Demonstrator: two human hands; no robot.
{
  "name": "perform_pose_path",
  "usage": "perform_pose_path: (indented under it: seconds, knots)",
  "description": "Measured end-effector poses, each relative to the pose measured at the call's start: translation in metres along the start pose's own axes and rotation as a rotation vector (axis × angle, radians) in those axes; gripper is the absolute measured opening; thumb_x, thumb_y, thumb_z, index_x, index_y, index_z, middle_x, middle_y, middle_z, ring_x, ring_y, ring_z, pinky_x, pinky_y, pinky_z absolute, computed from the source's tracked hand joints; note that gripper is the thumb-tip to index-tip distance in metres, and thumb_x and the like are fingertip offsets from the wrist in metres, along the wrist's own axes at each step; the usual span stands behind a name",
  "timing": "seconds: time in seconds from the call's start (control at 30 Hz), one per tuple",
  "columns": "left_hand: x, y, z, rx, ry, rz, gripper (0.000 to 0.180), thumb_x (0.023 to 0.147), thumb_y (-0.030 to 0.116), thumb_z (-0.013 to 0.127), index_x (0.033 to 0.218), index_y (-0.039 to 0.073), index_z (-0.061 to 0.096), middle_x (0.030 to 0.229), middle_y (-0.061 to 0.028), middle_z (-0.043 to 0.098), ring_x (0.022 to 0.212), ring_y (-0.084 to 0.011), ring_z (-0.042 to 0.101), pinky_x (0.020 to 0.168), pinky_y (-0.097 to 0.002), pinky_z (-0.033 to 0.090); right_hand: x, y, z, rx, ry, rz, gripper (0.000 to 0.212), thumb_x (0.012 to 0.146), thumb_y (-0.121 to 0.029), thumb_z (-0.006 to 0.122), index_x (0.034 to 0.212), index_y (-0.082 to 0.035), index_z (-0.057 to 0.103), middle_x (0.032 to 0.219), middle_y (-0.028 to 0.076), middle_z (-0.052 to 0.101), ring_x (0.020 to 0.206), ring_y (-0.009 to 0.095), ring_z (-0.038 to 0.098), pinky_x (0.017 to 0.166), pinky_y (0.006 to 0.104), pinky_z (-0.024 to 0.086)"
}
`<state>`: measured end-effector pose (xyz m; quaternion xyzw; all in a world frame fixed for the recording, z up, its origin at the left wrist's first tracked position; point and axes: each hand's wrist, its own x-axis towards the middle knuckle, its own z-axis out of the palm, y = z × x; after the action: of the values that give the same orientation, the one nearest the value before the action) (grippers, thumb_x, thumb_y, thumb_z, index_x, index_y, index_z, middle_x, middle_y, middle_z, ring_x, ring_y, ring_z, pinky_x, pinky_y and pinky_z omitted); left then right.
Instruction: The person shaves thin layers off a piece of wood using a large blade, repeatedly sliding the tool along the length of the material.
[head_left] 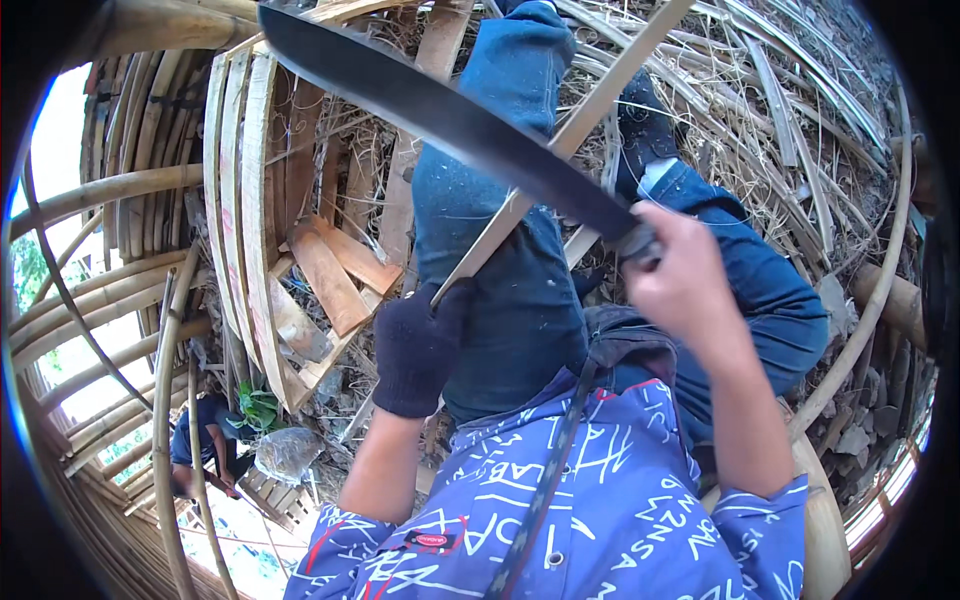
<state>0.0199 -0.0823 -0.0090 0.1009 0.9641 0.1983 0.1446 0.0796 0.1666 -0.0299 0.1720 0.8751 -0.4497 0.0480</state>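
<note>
My right hand [685, 275], bare, is wrapped round the handle of a machete [450, 115]. Its long dark blade, a little blurred, slants up to the left across my legs. In a black knitted glove, my left hand [418, 350] is closed on the near end of a bamboo strip [490, 240]. The strip runs up and to the right over my blue jeans [490, 320], passing beneath the blade in this view. Whether blade and strip touch, I cannot tell.
Pale boards [245, 190] and wood offcuts [340, 275] lie left of my legs. Bamboo shavings [720, 120] cover the ground at far right. Bamboo poles [165, 400] stand at left, with another person [205, 445] beyond. A long pole [860, 330] curves along the right.
</note>
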Motion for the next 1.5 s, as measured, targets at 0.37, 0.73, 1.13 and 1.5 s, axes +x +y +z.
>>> perform_pose_path:
  seconds: [0.37,0.73,1.13,1.5]
  knots:
    - [-0.005,0.004,-0.011,-0.119,-0.087,0.016,0.044,0.086,0.040,0.060,0.069,0.000,0.061,0.058,-0.0226,0.054,0.056,-0.0398,0.057,0.051,-0.0449,0.041,-0.027,0.026,0.002,0.650,0.231,0.279,0.012,0.067,0.004,0.056,0.071,-0.004,0.047,0.061,-0.004,0.045,0.056,0.005,0.041,0.051,0.0236,0.033]
    - [-0.008,0.004,-0.015,-0.220,-0.058,0.164,0.044,0.087,0.037,0.058,0.068,-0.001,0.061,0.058,-0.0245,0.054,0.058,-0.0406,0.057,0.051,-0.0459,0.042,-0.088,0.042,0.006,0.689,0.193,0.350,0.022,0.069,0.010,0.059,0.075,-0.007,0.045,0.055,0.000,0.046,0.039,0.009,0.045,0.037,0.0233,0.035]
    - [-0.004,0.018,-0.042,-0.255,0.004,0.313,0.032,0.088,0.035,0.055,0.083,0.004,0.065,0.062,-0.0211,0.059,0.060,-0.0396,0.059,0.056,-0.0473,0.046,-0.107,0.022,0.017,0.942,0.178,0.309,0.018,0.074,0.005,0.064,0.077,-0.005,0.049,0.055,0.001,0.051,0.041,0.010,0.050,0.037,0.0239,0.040]
    - [0.008,0.014,-0.025,0.009,0.252,0.385,0.027,0.088,0.031,0.053,0.078,0.007,0.061,0.061,-0.0188,0.060,0.061,-0.0382,0.061,0.055,-0.0490,0.047,-0.085,-0.002,0.010,0.766,0.410,0.150,0.020,0.079,-0.001,0.068,0.076,-0.006,0.049,0.060,0.000,0.054,0.045,0.006,0.049,0.041,0.0208,0.040]
